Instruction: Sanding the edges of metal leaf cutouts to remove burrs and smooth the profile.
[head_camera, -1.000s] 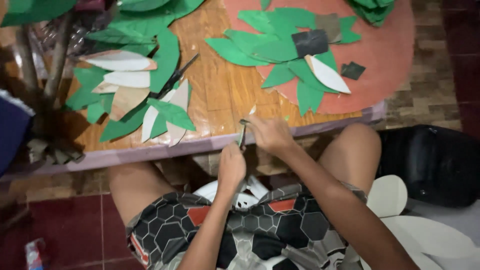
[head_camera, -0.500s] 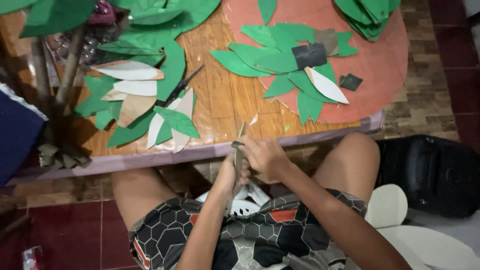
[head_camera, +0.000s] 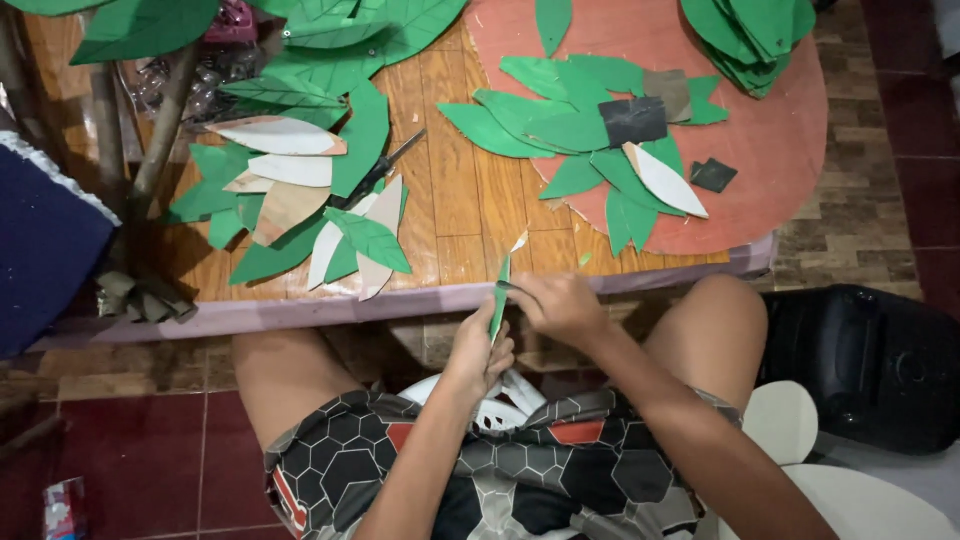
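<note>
Both hands, left (head_camera: 478, 352) and right (head_camera: 560, 305), grip an edge-on green leaf cutout (head_camera: 498, 298), fingertips hidden.

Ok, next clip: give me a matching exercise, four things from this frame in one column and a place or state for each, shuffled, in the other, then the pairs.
Things:
1. green leaf cutout
2. black square piece
3. dark blue cushion
4. salmon round board

Places or states:
A. at the table's left edge
B. held edge-on between the left hand and right hand
C. lying on the right part of the wooden table, under a heap of leaves
D. resting on top of the green leaf heap

Pairs: 1-B, 2-D, 3-A, 4-C
</note>
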